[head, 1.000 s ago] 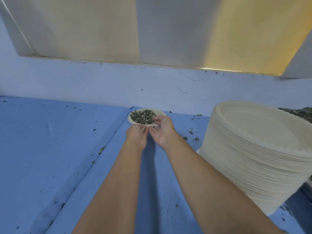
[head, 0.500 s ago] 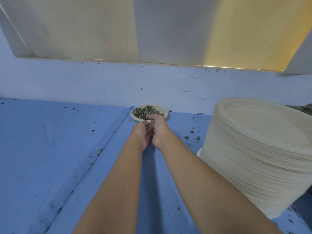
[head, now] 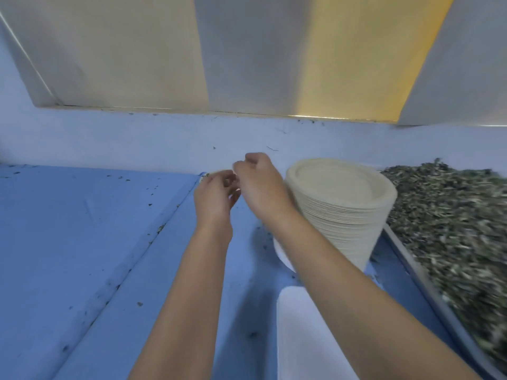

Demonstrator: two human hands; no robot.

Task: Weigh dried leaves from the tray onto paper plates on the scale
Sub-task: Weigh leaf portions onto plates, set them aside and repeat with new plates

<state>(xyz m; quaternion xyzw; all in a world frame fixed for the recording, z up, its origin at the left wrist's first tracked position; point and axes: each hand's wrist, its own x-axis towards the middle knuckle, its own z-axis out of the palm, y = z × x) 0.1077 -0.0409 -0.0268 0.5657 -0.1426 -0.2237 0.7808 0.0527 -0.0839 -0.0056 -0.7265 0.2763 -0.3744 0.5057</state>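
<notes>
Blue is the surface (head: pixel 82 242), with dark leaf crumbs scattered on it. Above it, near the back wall, the left hand (head: pixel 215 200) hangs with fingers loosely curled, and I see nothing in it. Just behind its knuckles a small pale edge shows; I cannot tell what it is. The right hand (head: pixel 260 182) is just beside it and a bit higher, with its fingers bent inward. Whether they pinch some leaves or nothing, the picture does not show. Lower down, partly under the right forearm, lies a white flat slab (head: pixel 299 338), probably the scale, with no plate visible on it. Then comes the stack of paper plates (head: pixel 343 204), and at the far right the tray (head: pixel 419 272), full of dried leaves (head: pixel 452 215), blurred.

I judge that the work is between two portions. The next move calls for one plate taken from the top of the stack and set flat on the scale, then leaves from the tray.

Counted: two hands, one stack (its plates too many to count), one tray, one slab.
</notes>
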